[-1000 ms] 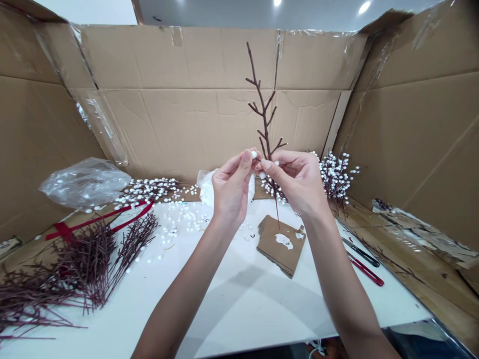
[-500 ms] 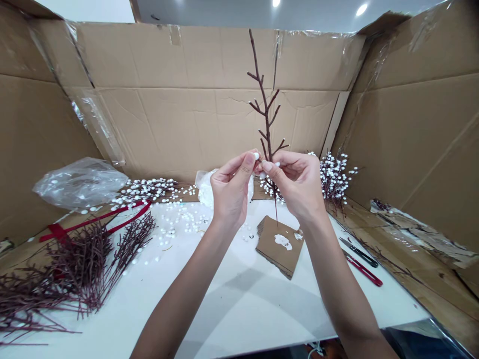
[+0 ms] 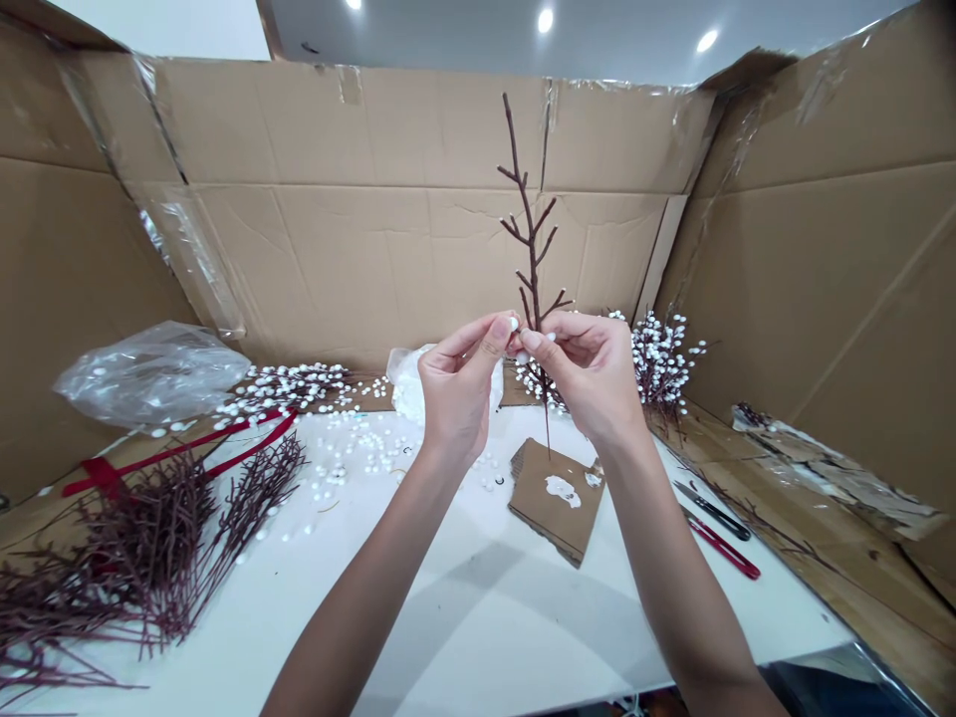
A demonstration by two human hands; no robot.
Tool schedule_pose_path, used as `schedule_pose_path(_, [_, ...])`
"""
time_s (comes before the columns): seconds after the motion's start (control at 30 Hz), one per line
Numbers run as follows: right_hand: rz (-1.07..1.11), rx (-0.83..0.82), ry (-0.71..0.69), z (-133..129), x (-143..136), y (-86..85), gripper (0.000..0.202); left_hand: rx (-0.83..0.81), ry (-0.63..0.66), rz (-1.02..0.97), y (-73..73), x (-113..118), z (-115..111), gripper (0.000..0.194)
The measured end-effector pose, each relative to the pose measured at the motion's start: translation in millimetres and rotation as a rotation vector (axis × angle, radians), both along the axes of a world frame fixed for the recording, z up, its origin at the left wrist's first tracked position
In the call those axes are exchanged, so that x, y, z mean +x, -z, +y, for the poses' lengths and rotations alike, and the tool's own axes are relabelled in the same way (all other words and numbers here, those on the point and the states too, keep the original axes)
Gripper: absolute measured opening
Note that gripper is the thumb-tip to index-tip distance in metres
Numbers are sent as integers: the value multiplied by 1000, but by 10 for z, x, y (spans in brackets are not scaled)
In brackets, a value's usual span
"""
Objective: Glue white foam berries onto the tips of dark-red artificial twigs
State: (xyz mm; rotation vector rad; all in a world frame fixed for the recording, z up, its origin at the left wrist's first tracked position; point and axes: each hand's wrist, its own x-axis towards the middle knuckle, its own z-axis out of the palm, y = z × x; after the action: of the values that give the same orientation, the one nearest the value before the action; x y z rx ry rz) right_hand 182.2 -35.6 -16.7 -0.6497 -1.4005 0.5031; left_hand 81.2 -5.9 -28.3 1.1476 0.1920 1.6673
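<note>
branch (image 3: 533, 257): matt, rough | bag (image 3: 153, 376): glossy plastic | wall (image 3: 336, 264): matt cardboard

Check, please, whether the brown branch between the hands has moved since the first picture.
Yes, a little. Judged against the vertical seam in the cardboard wall, the brown branch has its tip shifted rightward, closer to that seam.

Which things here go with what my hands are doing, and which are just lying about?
In use or probably supplies:
brown twig, in the right hand
white bead, in the left hand
loose white beads
bare twigs
cardboard piece

Apparently just lying about:
clear plastic bag
red tool
black tool
</note>
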Motion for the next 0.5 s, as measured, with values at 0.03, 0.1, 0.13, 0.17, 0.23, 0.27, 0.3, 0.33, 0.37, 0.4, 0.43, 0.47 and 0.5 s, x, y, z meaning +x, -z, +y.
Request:
schedule_pose_path(0.03, [-9, -12, -10, 0, 4, -4, 28, 0, 5, 7, -8, -10, 2, 9])
schedule_pose_path(0.1, [-26, -44, -41, 2, 6, -8, 28, 0, 6, 19, -27, -34, 8, 10])
schedule_pose_path(0.13, [-31, -60, -61, 5, 4, -8, 28, -3, 4, 22, -36, -50, 15, 11])
schedule_pose_path(0.17, [-33, -72, -81, 10, -1, -7, 27, -8, 2, 24, -46, -69, 25, 11])
schedule_pose_path(0.23, [-29, -90, -116, 24, -11, -2, 26, -20, 10, 33, -65, -127, 56, 14])
schedule_pose_path(0.27, [-23, -93, -124, 33, -15, 1, 25, -23, 27, 57, -76, -168, 75, 17])
schedule_pose_path(0.3, [-14, -95, -126, 42, -18, 4, 25, -22, 50, 101, -89, -219, 96, 21])
schedule_pose_path(0.33, [-5, -97, -126, 51, -18, 6, 25, -16, 76, 169, -102, -276, 115, 25])
schedule_pose_path(0.37, [6, -99, -125, 58, -15, 7, 25, -5, 103, 265, -116, -337, 131, 29])
schedule_pose_path(0.4, [17, -102, -121, 64, -10, 8, 24, 12, 135, 391, -128, -396, 143, 35])
schedule_pose_path(0.43, [28, -105, -116, 69, -3, 8, 23, 35, 171, 541, -138, -450, 150, 41])
schedule_pose_path(0.47, [38, -109, -106, 72, 5, 8, 22, 62, 212, 706, -144, -492, 151, 44])
schedule_pose_path(0.5, [48, -111, -90, 74, 13, 9, 21, 88, 254, 862, -146, -520, 149, 43])
